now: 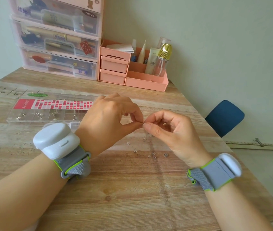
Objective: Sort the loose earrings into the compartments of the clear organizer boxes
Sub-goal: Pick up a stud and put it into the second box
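We held our left hand (110,117) and our right hand (170,129) raised together above the wooden table (132,189), their fingertips meeting. Between the thumb and forefinger of each hand we pinched one tiny silver earring (143,123); it was too small to tell which hand bore it more, or what shape it had. The other fingers of both hands were curled in loosely.

The loose earrings (149,150) lay scattered on the table just below and between our hands, nearer the right wrist, a handful of small silver pieces set apart from one another.

The clear organizer box (49,112) lay flat on the table beyond and to the left of our left hand, partly hidden behind that hand and wrist. Several of its near compartments each held small silver earrings (39,115). Its far part bore a red and pink label (55,104).

Each wrist wore a white device on a grey strap edged in green, the left wrist device (55,139) and the right wrist device (224,169).

Well beyond our hands, against the wall, stood a stack of clear drawers (57,39) with pink frames, and just right of it a pink desk organizer (132,70) holding bottles and tubes. Off past our right hand, beside the table's edge, showed a blue chair (224,117).
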